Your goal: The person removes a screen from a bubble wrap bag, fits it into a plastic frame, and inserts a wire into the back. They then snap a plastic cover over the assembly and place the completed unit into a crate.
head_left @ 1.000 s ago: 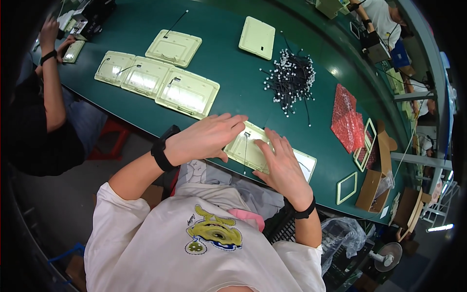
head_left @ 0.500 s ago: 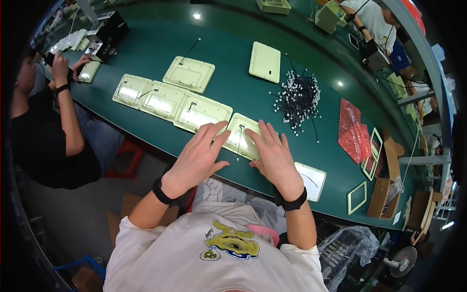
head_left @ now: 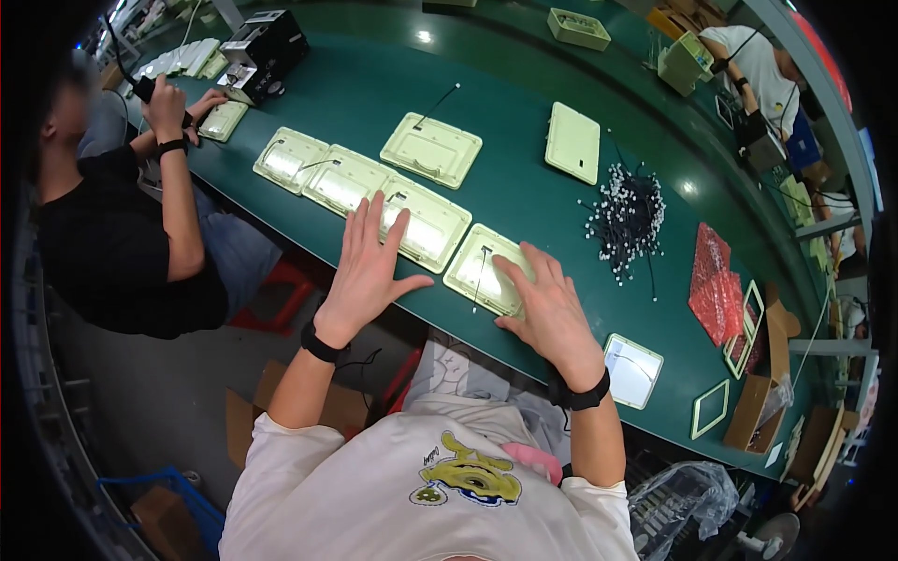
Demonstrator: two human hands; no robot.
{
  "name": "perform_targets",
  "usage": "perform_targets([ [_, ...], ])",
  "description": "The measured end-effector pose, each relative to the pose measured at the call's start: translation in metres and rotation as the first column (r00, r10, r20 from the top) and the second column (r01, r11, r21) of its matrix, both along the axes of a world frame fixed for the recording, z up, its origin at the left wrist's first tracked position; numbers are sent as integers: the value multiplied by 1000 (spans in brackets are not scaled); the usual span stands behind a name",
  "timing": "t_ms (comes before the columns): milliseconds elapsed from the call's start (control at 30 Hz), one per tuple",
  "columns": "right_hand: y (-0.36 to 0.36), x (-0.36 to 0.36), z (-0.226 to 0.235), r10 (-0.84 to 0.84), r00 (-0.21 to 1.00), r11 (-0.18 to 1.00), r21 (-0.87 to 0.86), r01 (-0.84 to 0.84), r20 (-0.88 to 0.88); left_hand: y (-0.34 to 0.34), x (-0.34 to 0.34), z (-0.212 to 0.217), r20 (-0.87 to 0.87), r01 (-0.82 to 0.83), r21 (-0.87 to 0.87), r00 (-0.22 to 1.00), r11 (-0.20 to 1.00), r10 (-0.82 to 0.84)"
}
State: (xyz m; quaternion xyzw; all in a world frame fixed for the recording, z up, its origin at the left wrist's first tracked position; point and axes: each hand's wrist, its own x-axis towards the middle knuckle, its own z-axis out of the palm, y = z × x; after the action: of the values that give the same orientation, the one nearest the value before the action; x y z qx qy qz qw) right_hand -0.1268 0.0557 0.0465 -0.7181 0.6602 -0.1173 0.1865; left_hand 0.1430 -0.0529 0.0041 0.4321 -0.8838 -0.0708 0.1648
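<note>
My left hand (head_left: 367, 271) is open, its fingers stretched out over the near edge of a pale yellow-green plastic panel (head_left: 432, 224); it holds nothing. My right hand (head_left: 554, 313), also open, rests its fingertips on or just above the right side of another such panel (head_left: 460, 269). A thin dark cable (head_left: 480, 280) lies across that panel and hangs past its near edge. Leftward in the same row are two more panels, one in the middle (head_left: 348, 176) and one at the end (head_left: 285, 154). Whether my fingers touch the panels is hard to tell.
Beyond the row lie a panel with a cable (head_left: 430, 154) and an upright-turned panel (head_left: 572, 145). A pile of black cables (head_left: 625, 220), red bubble wrap (head_left: 713, 294), a white-faced panel (head_left: 634, 374), a frame (head_left: 710, 409) and a cardboard box (head_left: 753, 411) are rightward. A co-worker (head_left: 122, 234) sits left.
My left hand has moved left, from the gap between two panels onto the left one. My right hand stays by its panel. The whole view has shifted, with the table appearing farther right.
</note>
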Motion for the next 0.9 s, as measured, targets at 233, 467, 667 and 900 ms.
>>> perform_targets([
  [233,5,-9,2,-10,1000,1000,8,10,9,-4,2,-13,-142,63,-32,988,997,-67],
  [467,18,-22,5,-15,1000,999,35,15,-2,4,0,-13,-219,105,-12,970,994,-105],
  [667,17,-27,2,23,1000,1000,17,-23,8,-7,9,-12,-216,139,24,968,990,-131],
  [900,0,-12,-4,41,998,999,-34,-39,49,-13,9,1,-53,69,-61,996,996,-73],
])
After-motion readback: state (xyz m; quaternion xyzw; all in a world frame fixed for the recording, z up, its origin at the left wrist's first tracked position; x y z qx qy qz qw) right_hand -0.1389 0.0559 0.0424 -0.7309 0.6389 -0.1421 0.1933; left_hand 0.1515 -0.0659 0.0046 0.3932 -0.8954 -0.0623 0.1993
